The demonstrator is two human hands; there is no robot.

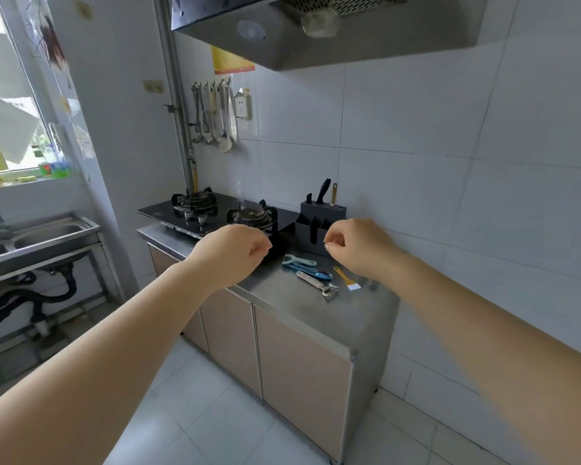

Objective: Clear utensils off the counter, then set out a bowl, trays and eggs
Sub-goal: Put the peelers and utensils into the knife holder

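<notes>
You've barely started, I'd say: the utensils (311, 271) are all lying on the steel counter (316, 317), just below and between your hands, and no bowl, trays or eggs are in sight. There's a teal peeler (297, 260), a blue-handled tool (311, 272), a pale-handled opener (316, 283) and a little yellow scraper (346, 278). Your left hand (232, 253) and right hand (356, 245) both hover above the counter, arms stretched out, fingers loosely curled in, holding nothing. The dark knife holder (319, 226) sits right behind your right hand.
</notes>
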